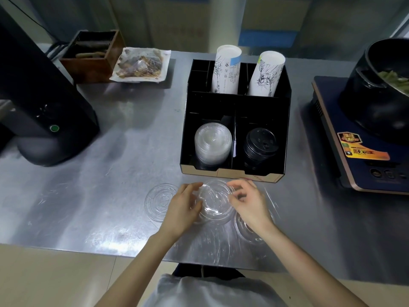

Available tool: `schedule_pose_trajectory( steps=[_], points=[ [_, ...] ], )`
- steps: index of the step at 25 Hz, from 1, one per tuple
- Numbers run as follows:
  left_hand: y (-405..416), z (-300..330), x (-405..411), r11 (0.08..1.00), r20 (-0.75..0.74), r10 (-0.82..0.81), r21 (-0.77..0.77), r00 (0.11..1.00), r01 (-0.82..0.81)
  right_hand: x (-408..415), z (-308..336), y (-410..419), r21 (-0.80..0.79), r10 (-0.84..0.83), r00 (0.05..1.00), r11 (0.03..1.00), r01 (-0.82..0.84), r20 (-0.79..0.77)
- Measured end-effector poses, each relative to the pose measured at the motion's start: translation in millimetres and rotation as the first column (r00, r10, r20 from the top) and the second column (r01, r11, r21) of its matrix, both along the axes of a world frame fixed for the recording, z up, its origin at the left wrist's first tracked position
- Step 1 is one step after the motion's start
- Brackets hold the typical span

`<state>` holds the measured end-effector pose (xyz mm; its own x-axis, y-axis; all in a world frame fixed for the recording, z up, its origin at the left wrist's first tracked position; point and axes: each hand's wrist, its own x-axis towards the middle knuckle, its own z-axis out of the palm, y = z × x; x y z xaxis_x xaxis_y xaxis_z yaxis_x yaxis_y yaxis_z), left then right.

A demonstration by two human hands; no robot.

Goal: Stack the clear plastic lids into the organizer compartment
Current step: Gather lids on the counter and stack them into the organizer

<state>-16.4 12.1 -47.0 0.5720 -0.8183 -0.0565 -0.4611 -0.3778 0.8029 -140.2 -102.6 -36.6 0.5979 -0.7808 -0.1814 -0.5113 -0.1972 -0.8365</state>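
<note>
A black organizer (pixel 236 100) stands on the steel counter. Its front left compartment holds a stack of clear lids (pixel 213 142); the front right one holds a stack of black lids (pixel 260 147). In front of it, my left hand (pixel 183 207) and my right hand (pixel 247 202) both pinch the rim of a clear domed lid (pixel 215 201) from either side. Another clear lid (pixel 160 201) lies flat to the left of my left hand. More clear lids (pixel 250 233) lie partly hidden under my right wrist.
Two sleeves of paper cups (pixel 225 69) stand in the organizer's back compartments. A black machine (pixel 42 107) is at the left, an induction cooker (pixel 363 151) with a black pot (pixel 380 91) at the right. A wooden box (pixel 93 56) and a wrapped food tray (pixel 140 65) sit at the back.
</note>
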Motion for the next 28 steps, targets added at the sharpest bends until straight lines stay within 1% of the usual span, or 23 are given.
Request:
schedule_pose_trajectory(
  steps=[3, 7, 9, 12, 15, 18, 21, 25, 28],
  points=[
    [0.5, 8.6, 0.8, 0.997, -0.02, 0.04, -0.063, 0.999, -0.041, 1.0, 6.8, -3.6, 0.089, -0.061, 0.995, 0.995, 0.054, 0.083],
    [-2.3, 24.1, 3.9, 0.988, -0.029, 0.048, -0.142, 0.998, -0.052, 3.8, 19.3, -6.3, 0.077, -0.051, 0.991, 0.996, 0.042, 0.124],
    [-5.0, 30.3, 7.2, 0.986, 0.004, 0.032, -0.165, 0.999, -0.031, 7.1, 27.1, -10.3, 0.083, -0.049, 0.988, 0.996, 0.037, 0.147],
    [-10.0, 35.8, 13.7, 0.988, 0.109, -0.046, -0.141, 0.993, 0.061, 14.7, 38.1, -20.1, 0.066, -0.062, 0.984, 0.996, 0.051, 0.168],
    [-16.5, 40.1, 21.0, 0.985, 0.167, -0.14, -0.078, 0.976, 0.155, 23.5, 46.3, -32.7, 0.044, -0.057, 0.985, 0.998, 0.051, 0.165],
    [-23.7, 43.9, 28.2, 0.979, 0.239, -0.187, -0.04, 0.953, 0.202, 32.9, 49.9, -45.9, 0.029, -0.039, 0.989, 0.999, 0.035, 0.142],
    [-34.6, 46.7, 35.6, 0.98, 0.269, -0.184, -0.024, 0.945, 0.198, 45.0, 51.5, -58.0, 0.013, -0.029, 0.99, 1.0, 0.028, 0.138],
    [-52.3, 46.6, 43.1, 0.988, 0.311, -0.136, -0.034, 0.941, 0.153, 61.1, 52.6, -72.2, -0.023, -0.019, 0.991, 0.999, 0.023, 0.13],
    [-62.9, 45.3, 49.4, 0.993, 0.313, -0.099, -0.035, 0.945, 0.116, 70.3, 54.0, -78.7, -0.077, 0.002, 0.997, 0.997, 0.005, 0.083]
  ],
)
